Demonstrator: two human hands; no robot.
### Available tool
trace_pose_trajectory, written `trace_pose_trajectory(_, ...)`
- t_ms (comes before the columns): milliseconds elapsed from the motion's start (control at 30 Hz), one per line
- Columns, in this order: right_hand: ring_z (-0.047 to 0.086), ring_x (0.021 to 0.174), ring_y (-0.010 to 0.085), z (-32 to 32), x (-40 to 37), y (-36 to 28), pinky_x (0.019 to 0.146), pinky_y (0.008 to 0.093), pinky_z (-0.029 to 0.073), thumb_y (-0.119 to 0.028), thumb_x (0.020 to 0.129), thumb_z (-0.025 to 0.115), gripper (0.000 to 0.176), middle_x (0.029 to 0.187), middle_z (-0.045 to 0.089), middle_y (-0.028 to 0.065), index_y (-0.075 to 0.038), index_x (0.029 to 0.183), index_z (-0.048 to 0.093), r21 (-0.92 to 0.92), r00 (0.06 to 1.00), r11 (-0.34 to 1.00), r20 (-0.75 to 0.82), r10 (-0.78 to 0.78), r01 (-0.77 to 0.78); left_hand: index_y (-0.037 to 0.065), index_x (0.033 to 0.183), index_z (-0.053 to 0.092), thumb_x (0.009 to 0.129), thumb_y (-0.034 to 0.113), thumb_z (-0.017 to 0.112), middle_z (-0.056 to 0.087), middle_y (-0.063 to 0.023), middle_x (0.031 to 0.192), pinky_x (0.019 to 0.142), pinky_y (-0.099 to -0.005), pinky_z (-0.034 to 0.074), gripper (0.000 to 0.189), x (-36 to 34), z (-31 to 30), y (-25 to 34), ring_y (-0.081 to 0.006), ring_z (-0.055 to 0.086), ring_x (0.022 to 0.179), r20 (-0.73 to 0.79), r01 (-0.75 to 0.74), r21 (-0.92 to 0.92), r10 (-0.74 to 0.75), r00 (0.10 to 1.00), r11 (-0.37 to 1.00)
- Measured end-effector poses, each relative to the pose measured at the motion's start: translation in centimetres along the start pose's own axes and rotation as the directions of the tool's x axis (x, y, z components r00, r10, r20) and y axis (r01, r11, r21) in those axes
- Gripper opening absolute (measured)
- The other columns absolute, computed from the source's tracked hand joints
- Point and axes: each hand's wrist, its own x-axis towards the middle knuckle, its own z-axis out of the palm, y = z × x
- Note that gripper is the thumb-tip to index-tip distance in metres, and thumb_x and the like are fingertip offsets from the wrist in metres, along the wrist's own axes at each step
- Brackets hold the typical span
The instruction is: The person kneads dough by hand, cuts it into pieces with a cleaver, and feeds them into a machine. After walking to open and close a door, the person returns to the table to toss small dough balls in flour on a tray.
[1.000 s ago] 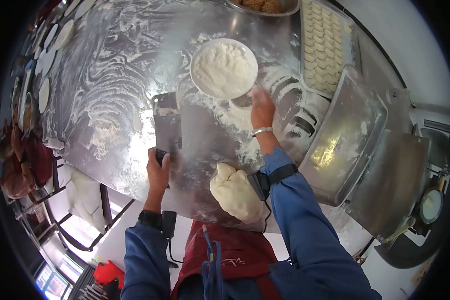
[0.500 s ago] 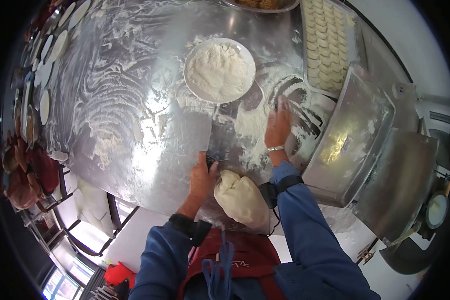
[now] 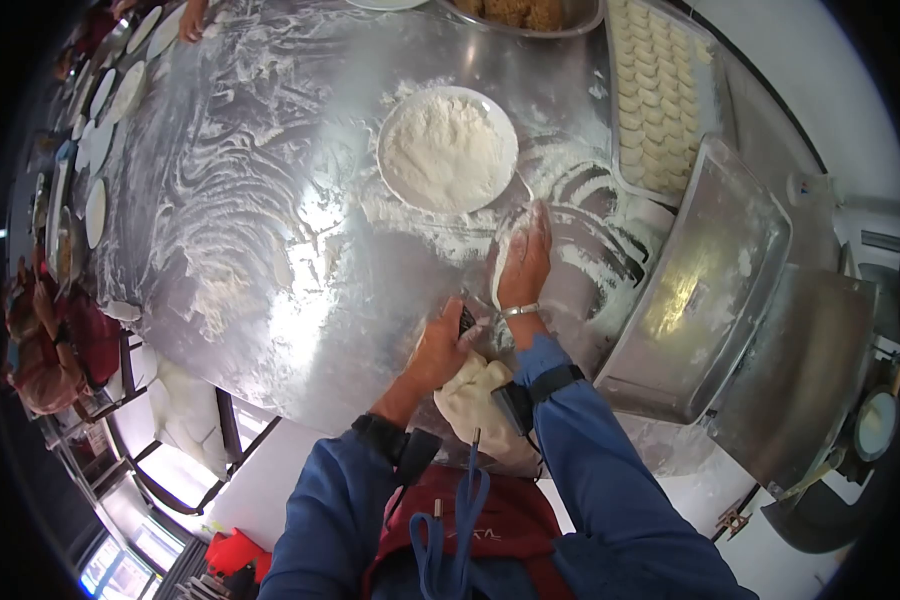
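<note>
My left hand (image 3: pixel 436 350) is closed on a dough scraper (image 3: pixel 466 320), of which mainly the dark handle shows. Just behind that hand, a large pale lump of dough (image 3: pixel 482 410) rests at the table's near edge, partly covered by my wrists. My right hand (image 3: pixel 523 255) is stretched out, its edge down in the loose flour (image 3: pixel 475 243) and its fingers extended, holding nothing. Beyond it stands a white bowl of flour (image 3: pixel 448 150).
Rows of dumplings fill a tray (image 3: pixel 660 100) at the far right, beside a metal tray (image 3: pixel 700 290). A bowl of brown filling (image 3: pixel 525 18) stands at the back. Another person's hand (image 3: pixel 192 20) reaches in at the far left, near several white plates (image 3: pixel 128 92). Flour streaks the metal table (image 3: pixel 360 280).
My right hand has moved left through the flour, closer to my left hand. My left hand has shifted right with the scraper. Another person's hand has appeared at the far left.
</note>
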Motion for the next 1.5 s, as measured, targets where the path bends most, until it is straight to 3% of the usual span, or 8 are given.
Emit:
trace_pose_trajectory(467, 0.04, 0.118, 0.0247, 1.6, 7.8, -10.1, 0.098, 0.0337, 0.032, -0.005, 0.087, 0.039, 0.038, 0.126, 0.044, 0.0146, 0.003, 0.124, 0.039, 0.546, 0.998, 0.837, 0.026, -0.051, 0.029, -0.001, 0.097, 0.037, 0.081, 0.007, 0.053, 0.053, -0.0217, 0.064, 0.051, -0.0414, 0.041, 0.024, 1.4, -9.5, 8.5, -0.041, 0.055, 0.062, -0.266, 0.009, 0.011, -0.006, 0.964, 1.0)
trace_pose_trajectory(600, 0.046, 0.108, 0.0197, 2.6, 8.7, -8.4, 0.094, 0.0307, 0.035, -0.016, 0.086, 0.046, 0.04, 0.121, 0.048, 0.0078, -0.003, 0.124, 0.042, 0.789, 0.621, -0.126, 0.561, 0.548, -0.601, 0.001, 0.097, 0.039, 0.079, 0.006, 0.053, 0.055, -0.0242, 0.076, 0.056, -0.047, 0.042, 0.023, 3.7, -10.0, 7.2, -0.0431, 0.054, 0.069, -0.362, 0.025, 0.242, 0.066, 0.93, 0.97)
trace_pose_trajectory(767, 0.048, 0.105, 0.0189, 1.5, 7.6, -5.4, 0.092, 0.0299, 0.037, -0.013, 0.086, 0.047, 0.032, 0.115, 0.052, 0.0066, -0.001, 0.116, 0.048, 0.806, 0.718, 0.075, 0.476, 0.508, -0.587, 0.003, 0.099, 0.042, 0.079, 0.008, 0.054, 0.055, -0.0234, 0.079, 0.058, -0.0464, 0.043, 0.024, 2.8, -10.0, 5.4, -0.0428, 0.054, 0.07, -0.514, 0.115, 0.175, -0.009, 0.858, 0.978)
trace_pose_trajectory(867, 0.047, 0.107, 0.0161, -0.7, 7.7, -5.0, 0.093, 0.028, 0.035, -0.01, 0.082, 0.05, 0.032, 0.114, 0.053, 0.0067, -0.001, 0.113, 0.052, 0.606, 0.971, 0.758, 0.156, 0.184, -0.241, 0.003, 0.095, 0.045, 0.083, 0.012, 0.054, 0.051, -0.0082, 0.058, 0.042, -0.0282, 0.041, 0.017, 0.8, -11.6, 4.6, -0.0166, 0.051, 0.044, -0.326, 0.154, -0.393, -0.294, 0.899, 0.907)
trace_pose_trajectory(1167, 0.042, 0.113, 0.0287, -2.9, 4.1, 5.6, 0.095, 0.0394, 0.033, -0.006, 0.078, 0.051, 0.038, 0.12, 0.047, 0.015, -0.003, 0.116, 0.048, -0.305, 0.969, 0.928, 0.181, -0.167, 0.217, 0.002, 0.085, 0.041, 0.088, 0.01, 0.044, 0.043, -0.0011, 0.052, 0.035, -0.021, 0.033, 0.01, -11.1, -10.4, -3.9, -0.0072, 0.04, 0.038, -0.07, 0.278, -0.625, -0.407, 0.911, 0.73)
trace_pose_trajectory(1300, 0.037, 0.117, 0.0305, -1.1, -0.6, -1.5, 0.097, 0.041, 0.03, -0.01, 0.075, 0.055, 0.045, 0.125, 0.042, 0.0146, -0.006, 0.119, 0.046, 0.197, 0.757, 0.922, 0.526, -0.387, 0.334, 0.005, 0.079, 0.037, 0.089, 0.011, 0.042, 0.041, -0.0021, 0.054, 0.036, -0.0216, 0.034, 0.013, -11.9, -9.8, -5.7, -0.0086, 0.04, 0.04, -0.187, 0.243, -0.647, -0.459, 0.868, 0.723)
trace_pose_trajectory(1433, 0.044, 0.111, 0.029, -3.9, -3.3, -2.8, 0.093, 0.0388, 0.036, -0.011, 0.075, 0.057, 0.042, 0.119, 0.048, 0.0143, -0.006, 0.117, 0.049, 0.005, 0.836, 0.957, 0.486, -0.255, 0.289, 0.005, 0.079, 0.038, 0.089, 0.012, 0.043, 0.042, -0.002, 0.055, 0.038, -0.0216, 0.034, 0.013, -10.9, -11.1, -6.3, -0.0086, 0.041, 0.042, -0.265, 0.233, -0.634, -0.49, 0.83, 0.738)
trace_pose_trajectory(1500, 0.054, 0.098, 0.0269, -5.6, -4.8, 0.4, 0.085, 0.0332, 0.043, -0.008, 0.075, 0.056, 0.036, 0.108, 0.055, 0.013, -0.006, 0.111, 0.053, 0.125, 0.515, 0.867, 0.841, 0.165, -0.482, 0.005, 0.077, 0.041, 0.088, 0.013, 0.046, 0.044, -0.002, 0.057, 0.04, -0.0223, 0.036, 0.015, -11.0, -11.5, -7.9, -0.0085, 0.043, 0.045, -0.314, 0.25, -0.579, -0.495, 0.81, 0.776)
